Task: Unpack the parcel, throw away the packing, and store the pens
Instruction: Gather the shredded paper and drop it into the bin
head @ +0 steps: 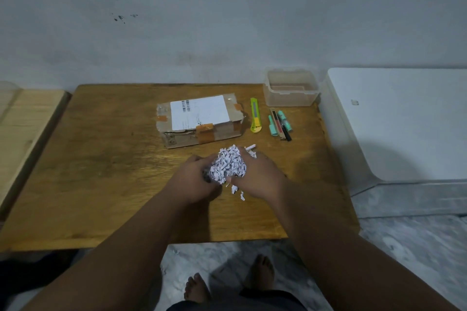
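A wad of shredded white paper packing (228, 165) is cupped between my left hand (193, 179) and my right hand (257, 175) just above the wooden table (101, 171). A few shreds (238, 192) hang or lie below the hands. Behind them lies the cardboard parcel (199, 118) with a white label and orange tape, its front flap torn. To its right lie several pens (280, 125), teal and black, side by side. A clear plastic container (290, 88) stands open at the table's back right corner.
A yellow-green utility knife (255, 115) lies between the parcel and the pens. A white appliance (399, 121) stands right of the table, a lighter wooden surface (22, 124) to the left. My bare feet (227, 283) show on the marbled floor below.
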